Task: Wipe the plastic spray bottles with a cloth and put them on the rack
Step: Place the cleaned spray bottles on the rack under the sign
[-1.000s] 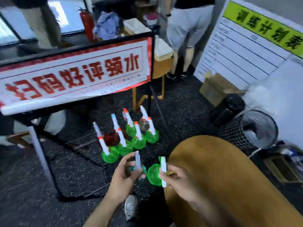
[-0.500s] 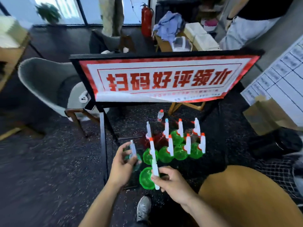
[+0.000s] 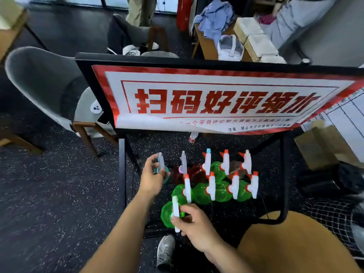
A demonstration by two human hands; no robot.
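My left hand [image 3: 151, 179] grips a teal spray bottle [image 3: 162, 168] by its head, at the left end of the black wire rack [image 3: 123, 174]. My right hand [image 3: 194, 226] holds a green spray bottle [image 3: 167, 212] by its white trigger head, in front of the rows. Several green bottles [image 3: 220, 191] with white and orange heads stand on the rack's low shelf, with red ones [image 3: 194, 172] behind them. No cloth is in view.
A red and white sign [image 3: 216, 101] hangs across the rack's top. A grey chair [image 3: 45, 85] stands to the left, a round wooden table [image 3: 295, 245] at the lower right. A cardboard box [image 3: 323, 146] and a mesh bin [image 3: 334, 219] sit to the right. My shoe [image 3: 165, 251] is below.
The view has swung and drawn closer to the rack. Both hands, each with its bottle, have moved forward and down toward the shelf, the left one reaching the rack's left end.
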